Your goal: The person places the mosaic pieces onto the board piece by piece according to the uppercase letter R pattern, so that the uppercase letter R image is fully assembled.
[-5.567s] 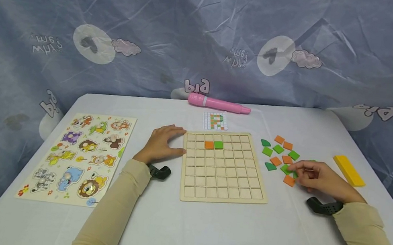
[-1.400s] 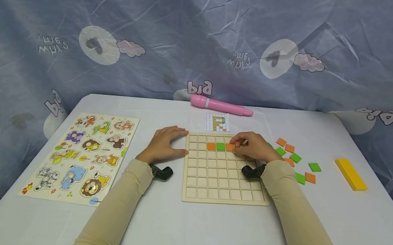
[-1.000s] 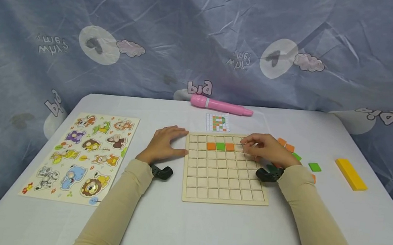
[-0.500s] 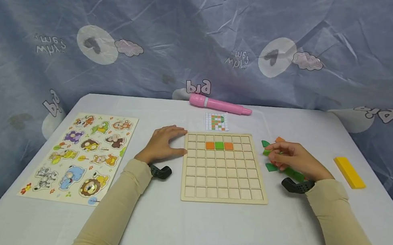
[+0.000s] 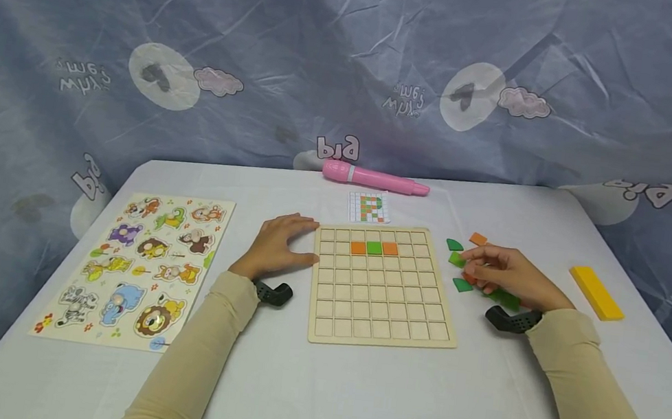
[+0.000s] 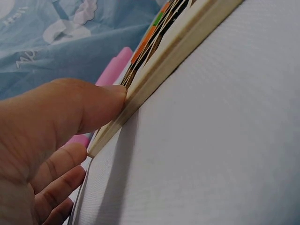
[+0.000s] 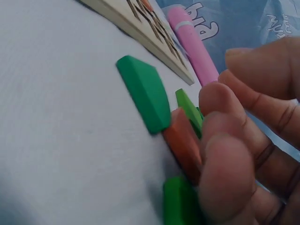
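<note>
In the head view, my left hand (image 5: 276, 244) rests at the left edge of a wooden grid board (image 5: 383, 312), thumb (image 6: 101, 105) against its rim in the left wrist view. Orange, green and orange square tiles (image 5: 374, 248) lie side by side in its second row. My right hand (image 5: 506, 274) is over the loose tiles right of the board, fingers loosely curled, fingertips right at a light green tile (image 5: 456, 258). In the right wrist view nothing shows between thumb and fingers. A dark green curved-edge tile (image 7: 145, 93) and an orange tile (image 7: 183, 145) lie just beside them.
A small pattern card (image 5: 369, 208) lies behind the board, with a pink pen-shaped thing (image 5: 377, 178) further back. An animal picture puzzle board (image 5: 136, 270) is at the left. A yellow block (image 5: 597, 293) lies at the far right.
An orange tile now lies beside the green one in the row. My right hand let go of it and moved right, off the board, to the loose tiles. My left hand has stayed put.
</note>
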{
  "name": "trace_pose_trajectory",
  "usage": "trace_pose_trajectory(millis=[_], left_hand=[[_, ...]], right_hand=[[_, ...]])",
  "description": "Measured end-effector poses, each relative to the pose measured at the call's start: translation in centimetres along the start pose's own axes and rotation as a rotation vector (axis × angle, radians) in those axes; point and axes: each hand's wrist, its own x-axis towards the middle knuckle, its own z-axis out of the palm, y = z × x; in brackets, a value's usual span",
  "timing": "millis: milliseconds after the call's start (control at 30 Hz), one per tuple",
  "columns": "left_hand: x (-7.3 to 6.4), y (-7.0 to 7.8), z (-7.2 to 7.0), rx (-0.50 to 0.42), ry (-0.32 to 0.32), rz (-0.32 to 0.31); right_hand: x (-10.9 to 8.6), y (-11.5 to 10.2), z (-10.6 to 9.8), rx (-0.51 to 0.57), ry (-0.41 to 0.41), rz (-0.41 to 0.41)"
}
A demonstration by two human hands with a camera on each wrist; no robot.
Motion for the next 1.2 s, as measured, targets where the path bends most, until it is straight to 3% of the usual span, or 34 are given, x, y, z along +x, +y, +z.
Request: trace_pose_trajectory(millis=[267, 667, 867, 1200], left_hand=[[-0.01, 0.03, -0.07, 0.007, -0.007, -0.01], [-0.02, -0.01, -0.05, -0.007, -0.01, -0.016], [-0.11, 0.06, -0.12, -0.012, -0.008, -0.017], [-0.09, 0.16, -0.13, -0.019, -0.01, -0.016]], right_hand=[[0.03, 0.63, 0.11, 0.023, -0.025, -0.039], [0.02, 0.41, 0.2, -0.165, -0.068, -0.113], [0.33, 0.01, 0.48, -0.267, -0.043, -0.089], [0.36, -0.12, 0.62, -0.302, -0.011, -0.057]])
